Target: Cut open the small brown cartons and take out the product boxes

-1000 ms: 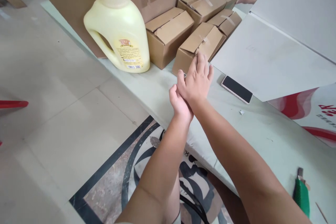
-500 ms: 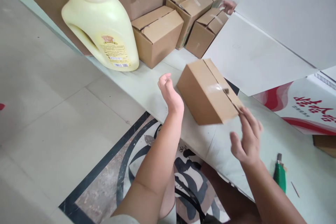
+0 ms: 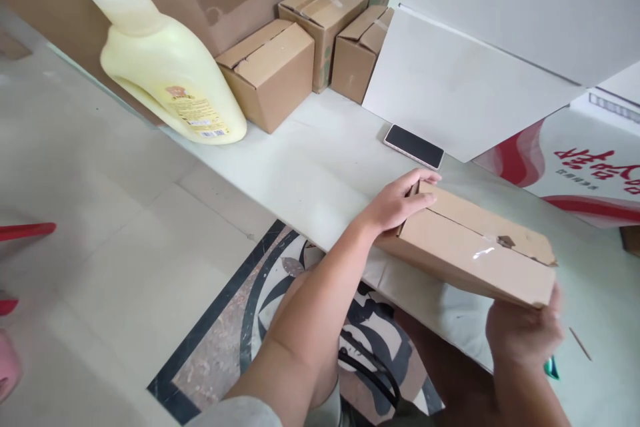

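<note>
Left hand (image 3: 400,203) was off the taped box (image 3: 475,247) half a second ago, now both hands have it — probably steadier, over the front of the table (image 3: 310,167). Left pinches one end, thumb on top; right hand (image 3: 525,333) is curled round the opposite corner — can't tell its finger spread.

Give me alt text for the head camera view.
A person's left hand and right hand hold a cardboard box at opposite ends over a pale table. Beyond are a phone, more boxes and a yellow bottle.
</note>
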Motion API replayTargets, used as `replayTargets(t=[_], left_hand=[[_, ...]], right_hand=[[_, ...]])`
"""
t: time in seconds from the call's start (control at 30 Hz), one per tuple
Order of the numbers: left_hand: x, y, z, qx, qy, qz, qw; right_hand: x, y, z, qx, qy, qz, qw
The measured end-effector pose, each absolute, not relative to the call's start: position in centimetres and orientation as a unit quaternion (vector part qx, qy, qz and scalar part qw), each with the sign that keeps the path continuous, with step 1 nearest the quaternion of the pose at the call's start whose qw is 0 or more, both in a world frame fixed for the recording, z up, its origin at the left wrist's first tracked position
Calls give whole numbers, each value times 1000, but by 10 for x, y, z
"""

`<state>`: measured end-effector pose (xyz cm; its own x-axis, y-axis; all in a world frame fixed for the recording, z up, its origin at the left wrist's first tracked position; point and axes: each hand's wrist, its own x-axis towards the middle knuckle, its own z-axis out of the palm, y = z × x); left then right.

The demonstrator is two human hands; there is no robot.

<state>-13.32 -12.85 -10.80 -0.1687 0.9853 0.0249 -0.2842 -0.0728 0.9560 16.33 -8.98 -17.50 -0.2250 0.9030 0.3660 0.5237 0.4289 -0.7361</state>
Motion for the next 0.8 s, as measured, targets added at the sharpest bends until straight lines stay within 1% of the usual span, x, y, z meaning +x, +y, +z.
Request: replayTargets(t=[0.1,0.17,0.3,0.37,0.47,0.57,0.63,0.7,0.8], left_hand=[[-126,-125,-108,380,442,627,516],[-124,-125,-107,373,439,630,521],[-121,-126,-103,353,460,629,519],[-121,-123,-100,345,479,626,510],[-119,-114,-99,339,505,617,500],[-113,-103,-99,340,520,614,486],[-107,-98,-99,347,524,613,479],[-100,-93,-100,351,526,614,473],[-91,-89,-99,351,527,613,472]], right_hand=[[158,-74,-176,-464,-651,331,502],[151,-71,-176,-463,-610,351,539],[142,-75,-173,-451,-579,399,550],[145,-74,-168,-458,-593,383,541],[166,-66,-158,-508,-657,294,473],[197,-56,-151,-593,-692,181,370],[216,-54,-149,-660,-677,136,295],[231,-55,-147,-712,-657,131,209],[245,-63,-143,-732,-654,162,95]])
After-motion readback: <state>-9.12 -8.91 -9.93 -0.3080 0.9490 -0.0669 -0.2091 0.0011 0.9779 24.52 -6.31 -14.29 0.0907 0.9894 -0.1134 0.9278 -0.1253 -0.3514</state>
